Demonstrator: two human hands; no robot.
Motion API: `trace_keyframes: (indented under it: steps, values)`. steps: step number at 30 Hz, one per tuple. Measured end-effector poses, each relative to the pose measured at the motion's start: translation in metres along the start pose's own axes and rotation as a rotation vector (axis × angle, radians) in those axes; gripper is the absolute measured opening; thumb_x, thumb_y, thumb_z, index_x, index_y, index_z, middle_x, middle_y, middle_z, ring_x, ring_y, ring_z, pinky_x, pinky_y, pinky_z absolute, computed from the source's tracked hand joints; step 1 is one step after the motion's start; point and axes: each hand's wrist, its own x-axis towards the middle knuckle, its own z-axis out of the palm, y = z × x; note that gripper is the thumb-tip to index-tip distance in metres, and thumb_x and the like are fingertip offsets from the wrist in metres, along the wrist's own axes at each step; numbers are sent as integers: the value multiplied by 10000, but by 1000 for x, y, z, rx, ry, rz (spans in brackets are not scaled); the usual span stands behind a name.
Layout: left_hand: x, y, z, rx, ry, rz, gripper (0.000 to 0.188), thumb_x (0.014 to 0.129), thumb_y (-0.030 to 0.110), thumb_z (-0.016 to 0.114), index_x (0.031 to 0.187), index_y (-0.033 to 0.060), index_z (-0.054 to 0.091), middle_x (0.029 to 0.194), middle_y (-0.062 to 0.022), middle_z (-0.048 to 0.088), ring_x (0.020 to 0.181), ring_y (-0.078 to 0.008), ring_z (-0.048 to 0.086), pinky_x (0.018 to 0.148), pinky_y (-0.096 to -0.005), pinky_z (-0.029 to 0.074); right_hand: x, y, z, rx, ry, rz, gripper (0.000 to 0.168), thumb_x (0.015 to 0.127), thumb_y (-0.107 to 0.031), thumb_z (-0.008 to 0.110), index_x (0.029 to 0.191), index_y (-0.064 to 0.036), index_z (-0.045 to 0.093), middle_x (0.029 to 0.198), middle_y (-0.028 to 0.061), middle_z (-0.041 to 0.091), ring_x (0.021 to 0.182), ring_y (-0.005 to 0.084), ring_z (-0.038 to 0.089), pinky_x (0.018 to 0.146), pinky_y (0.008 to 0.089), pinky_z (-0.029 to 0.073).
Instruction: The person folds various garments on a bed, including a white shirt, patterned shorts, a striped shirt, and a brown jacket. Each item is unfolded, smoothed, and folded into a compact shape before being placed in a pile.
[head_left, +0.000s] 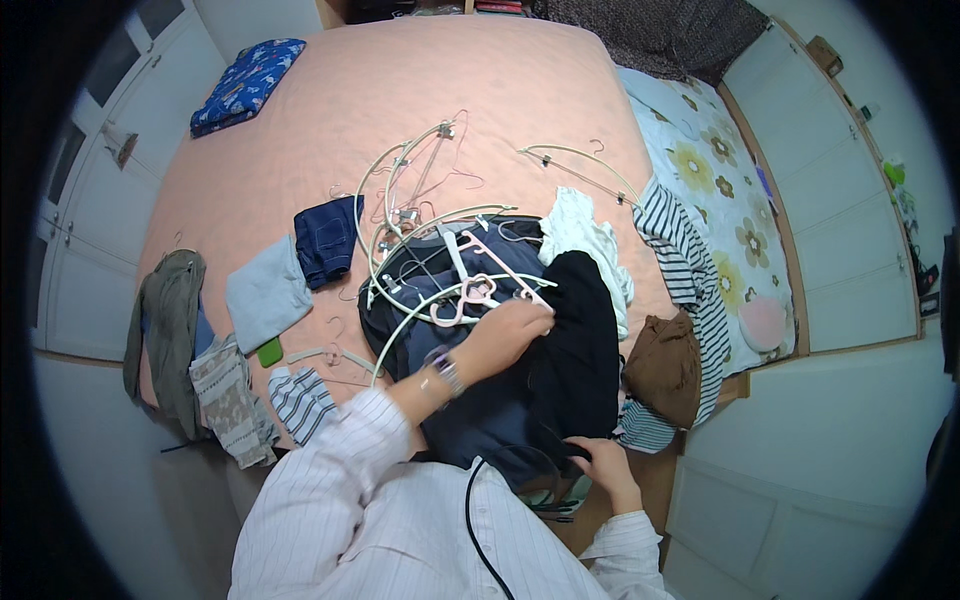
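Note:
My left hand (510, 334), with a watch on its wrist, reaches across to the right and grips one end of a pink plastic clothes hanger (504, 264). Under it lies a heap of dark garments (472, 405) at the bed's near edge. At the lower right of that heap, my right hand (604, 465) holds the edge of a black garment (581, 337), fingers curled round the cloth. Pale curved hangers with metal clips (420, 300) lie over the top of the heap. White crumpled clothing (589, 240) touches the black garment's upper right side.
Folded navy shorts (328, 240), a light blue folded garment (268, 292) and a grey-green top (169, 322) lie left. Brown cloth (666, 367) and a striped garment (686, 277) are right. Wire hangers (450, 169) lie farther back. A black cable (476, 525) hangs before me.

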Motion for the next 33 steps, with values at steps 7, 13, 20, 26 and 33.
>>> trace_keyframes:
  steps: [7,13,20,26,33]
  values:
    - [52,-89,6,519,-785,-288,287,871,405,605,863,143,721,779,-61,691,759,-242,665,705,-372,417,-3,6,8,92,51,52,374,761,-133,706,1132,-172,676,1012,123,696,932,318,651,796,405,520]
    - [37,-86,15,362,-694,-538,375,857,485,620,930,140,750,821,-93,709,805,-305,673,731,-410,481,3,18,11,66,60,-13,390,754,-113,700,1139,-160,666,879,112,651,877,300,620,801,400,509]
    - [24,-85,43,233,-507,-776,282,849,344,674,848,66,718,829,-149,697,811,-341,668,704,-446,511,9,27,4,84,52,-94,388,751,-83,684,1133,-151,668,855,109,625,860,289,604,800,401,500]
    - [73,-122,-16,-16,-118,-953,250,832,297,685,855,49,713,794,-158,700,818,-290,692,737,-429,530,0,42,-8,187,196,-122,324,742,19,636,1049,-81,654,939,128,645,867,304,614,833,365,487]
    - [144,-44,-50,-54,-290,-693,825,795,570,686,1336,-18,483,1262,-221,591,1210,-328,552,974,-392,452,8,15,-136,518,857,212,323,906,-79,565,1201,52,549,1150,155,607,1090,254,564,990,357,403]
